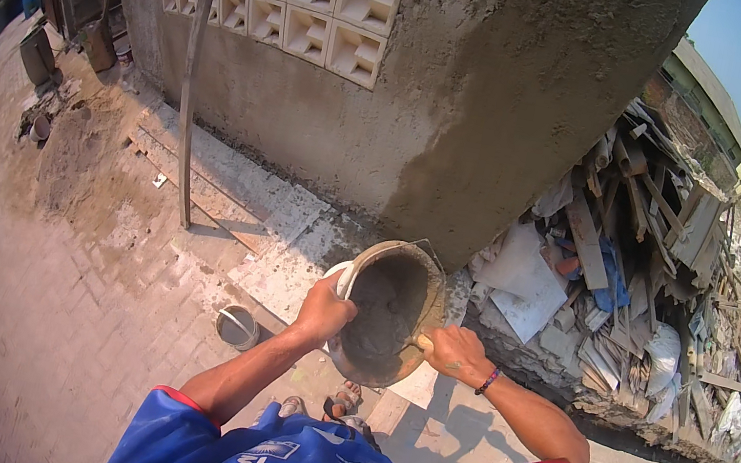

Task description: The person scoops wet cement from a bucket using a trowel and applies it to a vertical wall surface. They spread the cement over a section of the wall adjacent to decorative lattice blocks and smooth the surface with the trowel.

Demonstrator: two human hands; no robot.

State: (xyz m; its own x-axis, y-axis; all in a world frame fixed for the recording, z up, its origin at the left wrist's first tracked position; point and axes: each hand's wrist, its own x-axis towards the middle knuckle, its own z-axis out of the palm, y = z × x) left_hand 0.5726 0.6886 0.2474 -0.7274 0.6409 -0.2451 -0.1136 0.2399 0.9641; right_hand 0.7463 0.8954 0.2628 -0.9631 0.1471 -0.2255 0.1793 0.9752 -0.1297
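Observation:
A pale bucket (pixel 348 347) of wet grey mortar (pixel 380 318) is held tilted in front of me, with a wire handle at its top. My left hand (pixel 322 307) grips the bucket's left side, fingers closed round its rim. My right hand (pixel 458 354) is closed on a light wooden tool handle (pixel 421 340) at the bucket's right edge; the tool's head is hard to make out against the mortar. Below, my sandalled feet stand on the pavement near a small bucket (pixel 237 327) with a pale stick in it.
A plastered wall (pixel 473 101) with ventilation blocks (pixel 306 32) rises ahead. An upright wooden post (pixel 190 101) stands left of me. Boards (pixel 201 182) lie along the wall's foot. A debris pile (pixel 640 279) fills the right; a sand heap (pixel 82 151) and containers lie at the left.

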